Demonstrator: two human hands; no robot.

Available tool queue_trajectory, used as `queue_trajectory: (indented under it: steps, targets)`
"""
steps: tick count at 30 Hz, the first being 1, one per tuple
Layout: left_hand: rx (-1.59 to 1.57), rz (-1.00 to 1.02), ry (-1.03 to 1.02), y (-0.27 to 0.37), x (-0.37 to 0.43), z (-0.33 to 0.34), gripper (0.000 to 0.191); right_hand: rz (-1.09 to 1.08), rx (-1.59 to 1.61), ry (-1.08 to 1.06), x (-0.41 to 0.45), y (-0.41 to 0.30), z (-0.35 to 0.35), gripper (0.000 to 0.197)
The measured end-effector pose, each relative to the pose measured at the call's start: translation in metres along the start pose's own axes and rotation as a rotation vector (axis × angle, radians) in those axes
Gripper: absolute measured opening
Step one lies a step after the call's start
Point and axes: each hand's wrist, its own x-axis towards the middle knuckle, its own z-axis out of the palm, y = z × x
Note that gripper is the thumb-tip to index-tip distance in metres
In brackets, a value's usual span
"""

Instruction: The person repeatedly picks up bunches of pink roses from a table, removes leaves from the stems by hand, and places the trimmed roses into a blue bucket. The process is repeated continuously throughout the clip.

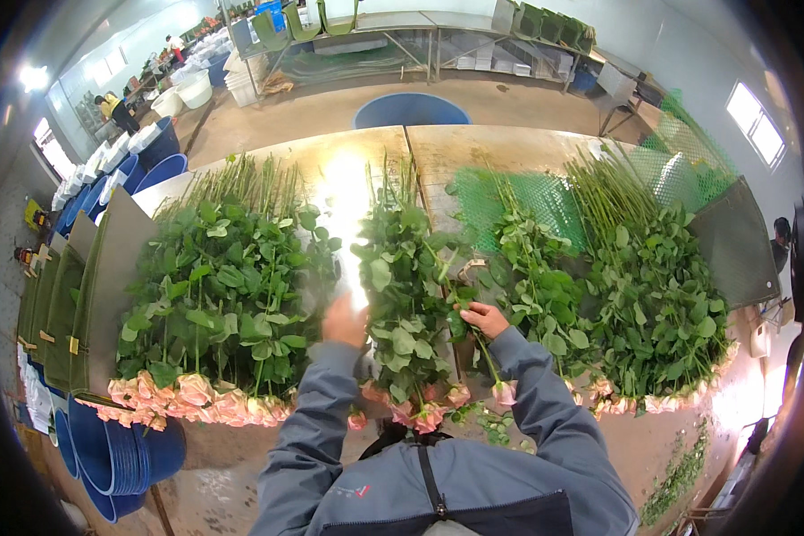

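Note:
My right hand [488, 320] grips the leafy stem of a single pink rose [504, 393], whose bloom hangs toward me beside my right sleeve. Blurred by motion, my left hand [345, 323] is over the bright tabletop, at the left side of the middle bunch of roses [402, 342]; whether its fingers hold anything cannot be made out. That bunch lies with stems pointing away and blooms at the near edge. Left of it is a wide pile of peach-pink roses [221, 301]. A smaller group of roses [536, 288] and a large pile [650, 308] lie to the right.
Green plastic mesh [509, 201] covers part of the metal-topped table [502, 144]. Upright dark panels [87, 288] flank the left end; another panel [733, 241] stands right. Stacked blue buckets [117, 449] sit at lower left. Leaf litter [677, 472] covers floor at right. A person [116, 110] stands far left.

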Motion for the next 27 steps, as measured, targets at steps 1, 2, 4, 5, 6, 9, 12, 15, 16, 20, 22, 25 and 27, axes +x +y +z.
queue_trajectory:
  steps: [1, 2, 4, 5, 6, 9, 12, 15, 16, 20, 22, 25, 27]
  targets:
    - [-0.179, -0.019, -0.043, 0.001, -0.001, 0.02, 0.062, 0.001, 0.098, -0.032, 0.002, -0.003, 0.004, 0.052]
    - [-0.228, -0.149, -0.219, 0.028, 0.0, 0.021, 0.071, 0.004, 0.199, -0.052, 0.003, -0.013, 0.009, 0.053]
    - [-0.231, -0.223, -0.218, 0.021, 0.003, 0.058, 0.075, -0.046, 0.37, -0.118, 0.016, -0.016, 0.02, 0.047]
    - [-0.214, -0.279, -0.256, 0.019, 0.005, 0.065, 0.075, -0.064, 0.419, -0.176, 0.014, -0.026, 0.027, 0.046]
    - [-0.279, -0.298, -0.27, 0.024, 0.008, 0.062, 0.072, -0.081, 0.469, -0.228, 0.003, -0.049, 0.034, 0.044]
    - [-0.359, -0.271, -0.232, 0.046, 0.015, 0.058, 0.065, -0.22, 0.496, -0.22, -0.021, -0.082, 0.03, 0.046]
    - [-0.286, -0.118, -0.056, 0.057, 0.017, 0.073, 0.054, -0.184, 0.63, -0.177, -0.014, -0.064, -0.008, 0.044]
    - [-0.287, -0.056, -0.033, 0.1, 0.015, 0.069, 0.049, -0.143, 0.279, -0.077, -0.022, -0.07, -0.029, 0.039]
    - [-0.275, -0.068, -0.068, 0.113, 0.012, 0.069, 0.048, -0.146, 0.259, -0.045, -0.022, -0.062, -0.036, 0.039]
    - [-0.313, -0.079, -0.193, 0.122, 0.009, 0.093, 0.044, -0.166, 0.501, -0.164, -0.027, -0.04, -0.077, 0.037]
    - [-0.641, -0.097, -0.282, 0.124, 0.008, 0.103, 0.043, -0.164, 1.015, -0.222, -0.036, -0.044, -0.074, 0.034]
    - [-1.04, -0.134, -0.389, 0.123, 0.015, 0.11, 0.037, -0.151, 1.108, -0.272, -0.043, -0.065, -0.066, 0.034]
    - [-1.104, -0.236, -0.178, 0.107, 0.019, 0.1, 0.031, -0.136, 1.097, -0.259, -0.061, -0.081, -0.057, 0.034]
